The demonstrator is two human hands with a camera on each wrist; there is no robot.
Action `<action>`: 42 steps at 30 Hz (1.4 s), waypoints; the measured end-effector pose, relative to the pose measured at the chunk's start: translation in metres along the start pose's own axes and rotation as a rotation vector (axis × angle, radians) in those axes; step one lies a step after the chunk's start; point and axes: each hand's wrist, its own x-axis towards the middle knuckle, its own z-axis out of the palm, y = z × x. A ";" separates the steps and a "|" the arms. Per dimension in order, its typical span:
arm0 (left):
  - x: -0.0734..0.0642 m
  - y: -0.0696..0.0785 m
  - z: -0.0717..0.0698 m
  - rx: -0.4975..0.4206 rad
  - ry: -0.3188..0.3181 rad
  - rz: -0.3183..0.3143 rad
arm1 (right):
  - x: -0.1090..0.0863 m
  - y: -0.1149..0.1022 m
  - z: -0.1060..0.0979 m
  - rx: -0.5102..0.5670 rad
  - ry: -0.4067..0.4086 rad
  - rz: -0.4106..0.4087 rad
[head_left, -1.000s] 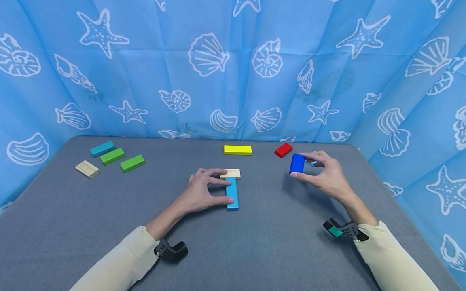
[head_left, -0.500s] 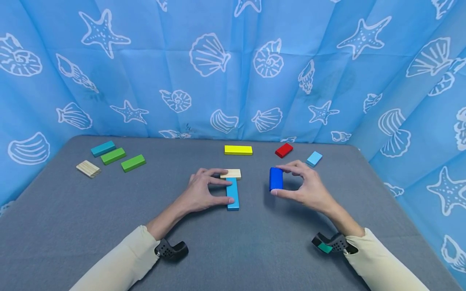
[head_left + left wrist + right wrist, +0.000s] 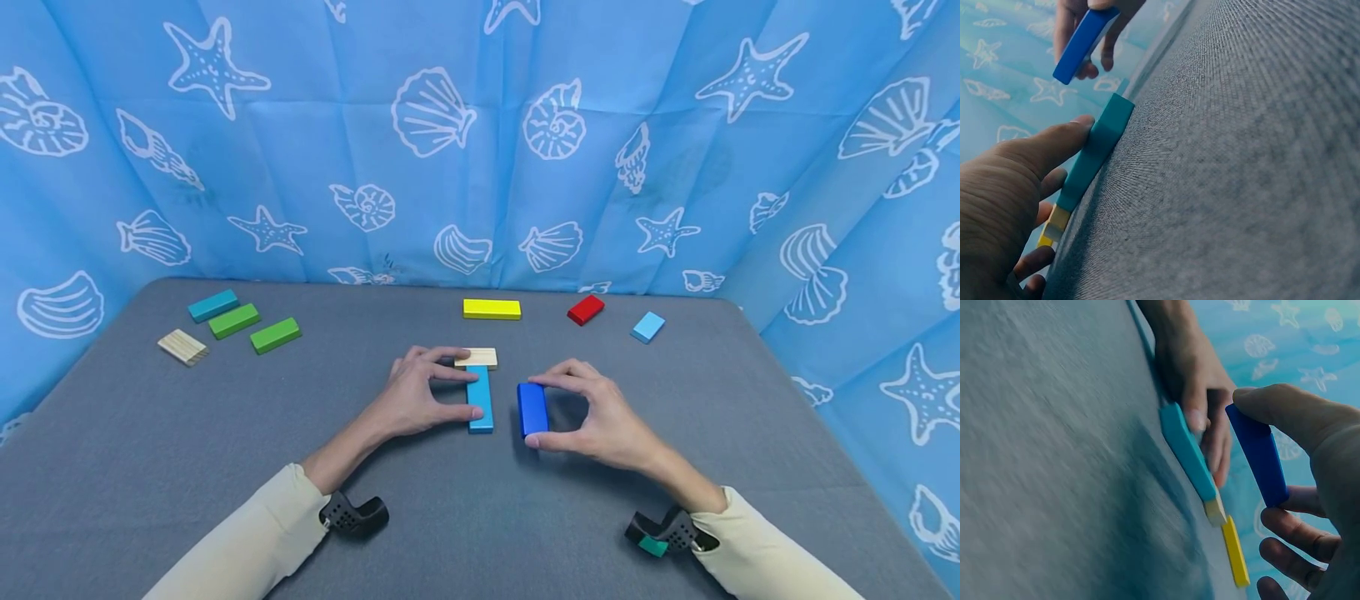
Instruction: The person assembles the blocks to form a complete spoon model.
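Note:
My right hand [image 3: 603,417] pinches a dark blue block [image 3: 533,410] by its two ends, between thumb and fingers. The block hangs just above the table, right of a light blue block [image 3: 480,412] that lies flat. My left hand [image 3: 416,400] rests on that light blue block with outstretched thumb and finger, another finger reaching to a plain wooden block [image 3: 482,357]. The wooden block lies crosswise at the light blue block's far end, forming a T. In the left wrist view, my left thumb [image 3: 1063,144] lies on the light blue block's top face.
Behind the T lies a yellow block [image 3: 491,309], with a red block [image 3: 586,310] and a short pale blue block [image 3: 647,327] to its right. At the far left are two green blocks [image 3: 276,335], a teal block [image 3: 213,306] and striped wooden pieces [image 3: 182,347]. A shell-patterned curtain [image 3: 480,167] hangs behind.
My right hand has carried the dark blue block leftward and nearer to me, down beside the light blue block. The pale blue block at the right has come into full view. My left hand stays put.

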 end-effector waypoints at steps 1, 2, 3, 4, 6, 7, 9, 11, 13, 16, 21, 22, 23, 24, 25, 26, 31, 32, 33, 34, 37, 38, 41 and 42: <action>0.000 0.000 0.000 0.001 -0.001 0.000 | 0.000 -0.001 0.002 0.001 -0.008 -0.006; 0.000 0.000 0.000 0.001 -0.003 0.000 | -0.001 -0.002 0.004 0.004 -0.015 -0.011; 0.000 0.000 0.000 0.001 -0.004 0.000 | -0.001 -0.004 0.006 0.005 -0.021 -0.015; 0.000 0.000 0.000 0.002 -0.004 -0.001 | -0.002 -0.005 0.008 0.011 -0.027 -0.018; 0.000 0.000 0.000 0.005 -0.005 -0.002 | -0.002 -0.007 0.011 0.025 -0.042 -0.021; 0.000 0.000 0.000 0.004 -0.005 -0.003 | -0.003 -0.009 0.013 0.030 -0.052 -0.020; 0.000 0.000 0.000 0.006 -0.003 -0.004 | -0.004 -0.011 0.017 0.039 -0.069 -0.020; 0.000 0.000 0.000 0.011 0.000 -0.002 | -0.005 -0.012 0.021 0.047 -0.088 -0.017; 0.000 0.001 0.000 0.017 0.003 0.001 | -0.007 -0.013 0.026 0.055 -0.103 -0.014; 0.000 0.001 0.001 0.023 0.007 0.007 | -0.008 -0.015 0.032 0.061 -0.118 -0.003; 0.001 0.001 0.001 0.014 0.011 0.009 | -0.010 -0.018 0.041 0.060 -0.109 -0.010; 0.001 0.001 0.001 0.013 0.012 0.010 | -0.010 -0.018 0.042 0.061 -0.106 -0.016; 0.001 0.001 0.001 0.013 0.013 0.010 | -0.011 -0.018 0.044 0.059 -0.098 -0.026; 0.001 0.001 0.001 0.014 0.013 0.010 | -0.011 -0.018 0.045 0.059 -0.093 -0.031; 0.001 0.001 0.001 0.016 0.014 0.010 | -0.011 -0.017 0.046 0.058 -0.087 -0.035; 0.001 0.001 0.001 0.017 0.015 0.011 | -0.012 -0.017 0.048 0.056 -0.083 -0.037; 0.000 0.002 0.000 0.017 0.014 0.010 | -0.013 -0.017 0.054 0.039 -0.059 -0.023; 0.000 0.002 0.000 0.016 0.013 0.011 | -0.013 -0.017 0.055 0.036 -0.057 -0.021; 0.000 0.002 0.000 0.016 0.013 0.011 | -0.013 -0.017 0.055 0.030 -0.055 -0.019; 0.000 0.002 0.000 0.015 0.013 0.012 | -0.013 -0.017 0.056 0.024 -0.053 -0.018; 0.000 0.001 0.000 0.013 0.013 0.014 | -0.013 -0.017 0.058 -0.003 -0.050 -0.025; 0.000 0.001 0.000 0.012 0.013 0.014 | -0.013 -0.016 0.058 -0.013 -0.050 -0.027; 0.000 0.000 0.001 0.013 0.014 0.014 | -0.013 -0.016 0.060 -0.042 -0.050 -0.036; 0.000 0.000 0.001 0.013 0.015 0.014 | -0.013 -0.016 0.060 -0.051 -0.050 -0.040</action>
